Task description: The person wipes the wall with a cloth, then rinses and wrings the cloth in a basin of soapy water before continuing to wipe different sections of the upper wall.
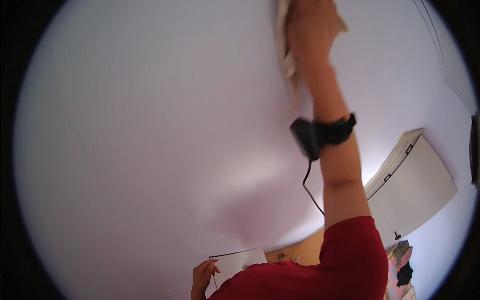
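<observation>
My right hand [313, 32] is raised at the top of the view, gripping a light beige cloth [290, 69] and pressing it against a pale wall [150, 112]. Part of the cloth is hidden behind the hand, and its edge hangs below. A black device [322, 135] with a cable is strapped around the right forearm. My left hand [205, 270] is low in the view, in front of the wall, with its fingers loosely bent and nothing seen in them.
A white door [416, 191] with a dark handle stands at the right. Below it lie clothes [405, 273] on a patterned surface. Near my torso are a white panel [240, 258] with a dark edge and an orange-brown surface [300, 253].
</observation>
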A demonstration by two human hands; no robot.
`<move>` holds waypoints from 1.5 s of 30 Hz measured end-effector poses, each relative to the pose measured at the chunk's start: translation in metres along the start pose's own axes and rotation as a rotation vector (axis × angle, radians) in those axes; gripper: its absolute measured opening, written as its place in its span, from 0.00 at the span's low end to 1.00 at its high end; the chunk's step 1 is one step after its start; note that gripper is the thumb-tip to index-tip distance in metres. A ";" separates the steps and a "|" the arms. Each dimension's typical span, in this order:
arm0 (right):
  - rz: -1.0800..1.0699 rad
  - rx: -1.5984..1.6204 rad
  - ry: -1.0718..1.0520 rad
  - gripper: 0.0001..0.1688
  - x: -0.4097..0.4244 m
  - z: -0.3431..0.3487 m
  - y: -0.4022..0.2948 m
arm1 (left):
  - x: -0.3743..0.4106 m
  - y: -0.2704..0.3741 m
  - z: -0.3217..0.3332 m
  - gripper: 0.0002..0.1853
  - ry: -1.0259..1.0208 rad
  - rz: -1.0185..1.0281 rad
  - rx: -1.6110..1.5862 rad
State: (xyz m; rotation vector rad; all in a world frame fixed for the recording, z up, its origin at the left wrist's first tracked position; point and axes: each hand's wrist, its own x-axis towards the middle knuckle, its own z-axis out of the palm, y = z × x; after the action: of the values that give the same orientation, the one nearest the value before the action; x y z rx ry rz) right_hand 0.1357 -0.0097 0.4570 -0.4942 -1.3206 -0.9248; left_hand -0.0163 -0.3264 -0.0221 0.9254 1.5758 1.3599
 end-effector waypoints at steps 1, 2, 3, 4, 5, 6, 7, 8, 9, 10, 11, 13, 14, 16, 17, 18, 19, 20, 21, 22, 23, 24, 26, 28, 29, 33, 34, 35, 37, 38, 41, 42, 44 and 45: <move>-0.018 -0.012 -0.101 0.16 -0.026 -0.003 -0.006 | 0.005 0.002 0.003 0.12 -0.023 0.015 0.057; 0.032 0.035 -0.261 0.20 -0.059 -0.010 -0.030 | 0.006 0.001 0.002 0.12 -0.024 0.008 0.060; -0.177 -0.021 -0.208 0.21 -0.109 -0.016 -0.040 | 0.010 0.001 0.002 0.12 -0.039 0.010 0.061; -0.112 0.015 -0.366 0.21 -0.157 -0.035 -0.064 | 0.014 0.001 0.003 0.12 -0.048 0.014 0.062; -0.369 0.207 -0.339 0.24 -0.213 -0.053 -0.057 | 0.018 0.001 0.004 0.12 -0.060 0.031 0.071; -0.455 0.255 -0.384 0.23 -0.249 -0.070 -0.040 | 0.022 0.002 0.006 0.12 -0.075 0.045 0.081; -0.535 0.313 -0.426 0.23 -0.271 -0.081 -0.019 | 0.024 0.002 0.006 0.12 -0.079 0.057 0.093; -0.412 0.224 -0.568 0.22 -0.278 -0.085 0.003 | 0.024 0.003 0.004 0.12 -0.078 0.039 0.091; -0.292 0.148 -0.701 0.22 -0.281 -0.083 0.026 | 0.020 0.003 0.002 0.12 -0.063 0.022 0.083; -0.190 0.024 -0.590 0.22 -0.263 -0.080 0.064 | 0.022 0.004 0.003 0.12 -0.098 0.009 0.068; -0.036 0.012 -0.480 0.22 -0.237 -0.082 0.098 | 0.026 0.005 0.009 0.12 -0.124 0.007 0.045; 0.037 0.002 -0.017 0.23 -0.159 -0.055 0.095 | 0.013 0.008 0.002 0.12 -0.018 -0.032 0.066; 0.079 -0.011 0.066 0.23 -0.129 -0.044 0.109 | 0.017 0.007 0.006 0.12 -0.042 -0.040 0.054; 0.161 -0.023 0.133 0.24 -0.106 -0.029 0.107 | 0.024 0.002 0.009 0.13 -0.072 -0.058 0.047; 0.200 -0.028 0.111 0.26 -0.102 -0.022 0.095 | 0.027 0.006 0.013 0.13 -0.086 -0.070 0.049; 0.371 -0.093 -0.249 0.25 -0.091 -0.029 0.064 | 0.026 0.012 0.016 0.13 -0.089 -0.086 0.050; 0.549 -0.126 -0.607 0.24 -0.089 -0.039 0.025 | 0.025 0.016 0.016 0.13 -0.064 -0.102 0.052; 0.277 -0.074 -0.483 0.24 -0.120 -0.038 0.003 | 0.027 0.016 0.016 0.13 -0.075 -0.086 0.056; 0.002 -0.042 -0.362 0.24 -0.163 -0.040 -0.004 | 0.032 0.019 0.019 0.13 -0.106 -0.057 0.079; -0.105 0.050 -0.325 0.24 -0.200 -0.052 -0.001 | 0.036 0.023 0.022 0.13 -0.128 -0.030 0.099; -0.217 0.140 -0.287 0.24 -0.231 -0.065 0.010 | 0.041 0.026 0.025 0.13 -0.153 -0.001 0.113; -0.149 0.092 -0.353 0.24 -0.254 -0.074 0.029 | 0.044 0.028 0.027 0.13 -0.161 -0.001 0.134; -0.012 -0.017 -0.386 0.25 -0.285 -0.088 0.078 | 0.046 0.032 0.029 0.13 -0.167 -0.006 0.167; 0.179 0.063 -0.270 0.25 -0.270 -0.097 0.135 | 0.040 0.033 0.024 0.13 -0.139 -0.035 0.214; 0.465 0.092 -0.173 0.23 -0.264 -0.097 0.160 | 0.040 0.033 0.023 0.13 -0.134 -0.044 0.235; 0.477 -0.138 0.129 0.20 -0.209 -0.074 0.218 | 0.034 0.021 0.018 0.13 -0.093 -0.077 0.122; 0.445 -0.313 0.157 0.20 -0.202 -0.072 0.211 | 0.036 0.017 0.019 0.13 -0.096 -0.065 0.105; 0.977 0.529 0.187 0.24 -0.202 -0.069 0.190 | 0.039 0.013 0.020 0.13 -0.100 -0.053 0.089; 1.193 0.385 -0.075 0.20 -0.191 -0.064 0.119 | 0.047 0.008 0.022 0.13 -0.143 -0.052 0.089; 1.291 0.102 -0.497 0.21 -0.186 -0.056 0.086 | 0.048 0.010 0.019 0.13 -0.144 -0.051 0.095; 0.424 0.064 -0.495 0.20 -0.253 -0.087 0.058 | 0.059 0.026 0.029 0.12 -0.201 0.018 0.121; 0.187 0.042 -0.475 0.19 -0.276 -0.098 0.073 | 0.061 0.027 0.030 0.11 -0.180 0.039 0.124; 0.104 -0.142 -0.578 0.24 -0.309 -0.112 0.122 | 0.065 0.025 0.036 0.11 -0.133 0.085 0.110; 0.329 -0.029 -0.468 0.21 -0.313 -0.117 0.149 | 0.063 0.017 0.032 0.11 -0.106 0.138 0.128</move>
State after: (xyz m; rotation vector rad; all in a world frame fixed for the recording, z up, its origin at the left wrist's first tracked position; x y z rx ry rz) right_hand 0.3318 0.0755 0.1592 -0.9612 -1.5829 -0.5707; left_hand -0.0103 -0.2541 -0.0153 1.1838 1.5557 1.2925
